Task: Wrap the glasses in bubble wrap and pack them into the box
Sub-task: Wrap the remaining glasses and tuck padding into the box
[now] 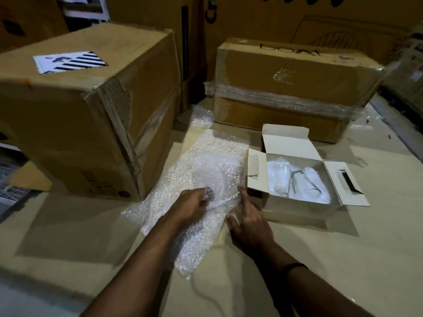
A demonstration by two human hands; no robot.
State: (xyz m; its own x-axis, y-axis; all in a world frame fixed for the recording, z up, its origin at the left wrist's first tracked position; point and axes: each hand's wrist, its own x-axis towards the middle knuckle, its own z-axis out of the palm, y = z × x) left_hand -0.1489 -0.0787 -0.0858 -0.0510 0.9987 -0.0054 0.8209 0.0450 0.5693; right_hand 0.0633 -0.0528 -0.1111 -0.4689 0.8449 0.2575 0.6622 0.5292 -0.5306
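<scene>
The bubble wrap (206,170) lay in a long sheet down the middle of the desk (343,259), and a raised, rounded bulge near its centre looked like a glass rolled inside, though the glass itself could not be made out through the film. The left hand (194,203) had its grip closed on a bunched fold of wrap at the near side of that bulge. The right hand (248,223) lay on the wrap just beside it, fingers (243,195) spread apart and pressing flat, clamped on nothing.

By the look of it, the bundle would handle light and soft on the outside, brittle within. The film is slick and springy, so a loose roll would likely open again unless it was held. The safest hold seemed to be around the middle of the bulge, with the palm across it, not by the trailing ends of the sheet, from which a glass could slide out.

Just to the right stood the small white box (297,202), flaps open, with two bare glasses (295,183) lying in it side by side on white padding. Those would be smooth, slippery and fragile, best lifted by the body.

Behind stood large cardboard cartons (80,106), one (293,88) banded in clear film, with a scrap of wrap (200,115) between them.
</scene>
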